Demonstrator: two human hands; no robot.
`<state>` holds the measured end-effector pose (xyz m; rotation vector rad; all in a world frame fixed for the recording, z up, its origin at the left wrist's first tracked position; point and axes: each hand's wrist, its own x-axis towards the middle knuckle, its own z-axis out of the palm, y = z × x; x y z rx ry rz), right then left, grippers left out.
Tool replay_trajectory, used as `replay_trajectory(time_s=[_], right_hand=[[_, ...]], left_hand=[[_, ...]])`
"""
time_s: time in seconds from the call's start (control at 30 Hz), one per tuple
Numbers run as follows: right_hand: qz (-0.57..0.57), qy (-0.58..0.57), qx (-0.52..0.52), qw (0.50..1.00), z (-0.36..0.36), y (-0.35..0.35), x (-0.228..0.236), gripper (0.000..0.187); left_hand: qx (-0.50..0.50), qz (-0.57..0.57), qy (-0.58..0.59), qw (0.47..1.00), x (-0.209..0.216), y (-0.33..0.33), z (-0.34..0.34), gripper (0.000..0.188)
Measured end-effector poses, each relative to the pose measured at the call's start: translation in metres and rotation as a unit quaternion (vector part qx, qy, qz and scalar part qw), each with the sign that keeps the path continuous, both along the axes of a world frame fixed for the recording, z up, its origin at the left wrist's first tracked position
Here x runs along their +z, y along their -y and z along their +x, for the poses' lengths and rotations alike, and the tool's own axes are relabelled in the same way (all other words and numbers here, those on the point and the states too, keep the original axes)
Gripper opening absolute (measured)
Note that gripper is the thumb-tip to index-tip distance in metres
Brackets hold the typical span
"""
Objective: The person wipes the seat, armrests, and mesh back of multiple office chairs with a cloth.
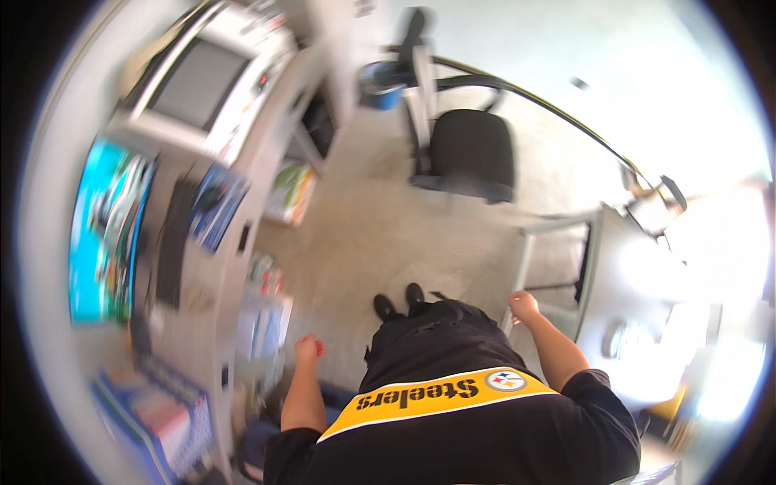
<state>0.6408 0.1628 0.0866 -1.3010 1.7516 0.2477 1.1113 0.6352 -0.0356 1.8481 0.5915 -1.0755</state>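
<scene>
My left hand (309, 347) hangs beside my body at the left, its fingers loosely curled. Nothing shows in it. Nearest to it is a pale stack of packages (265, 325) by the side of the long desk (212, 283). At the right, my right hand (523, 307) is held out with the fingers curled in, and no object shows there either. It is close to the metal frame of a grey table (598, 279); whether it touches the frame I cannot tell.
On the left desk are a lit monitor (105, 234), a dark keyboard (175, 242), a blue booklet (218, 206) and a white machine with a grey panel (198, 85). A black chair (473, 149) and blue bin (381, 86) stand ahead. A box (166, 420) sits at lower left.
</scene>
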Motion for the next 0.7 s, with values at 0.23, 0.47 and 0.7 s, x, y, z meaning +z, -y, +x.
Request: replay_trajectory(time_s=[0.23, 0.47, 0.7], right_hand=[[-0.015, 0.066, -0.268, 0.961, -0.103, -0.095, -0.025, 0.025], [0.054, 0.075, -0.385, 0.918, -0.161, -0.150, -0.086, 0.022], [0.042, 0.131, -0.435, 0.890, -0.248, -0.047, -0.097, 0.027]], left_hand=[[-0.270, 0.021, 0.029, 0.962, 0.031, 0.215, 0.079, 0.019], [-0.449, -0.008, 0.061, 0.891, 0.080, 0.428, -0.003, 0.020], [-0.652, 0.018, 0.064, 0.755, 0.090, 0.552, -0.163, 0.025]])
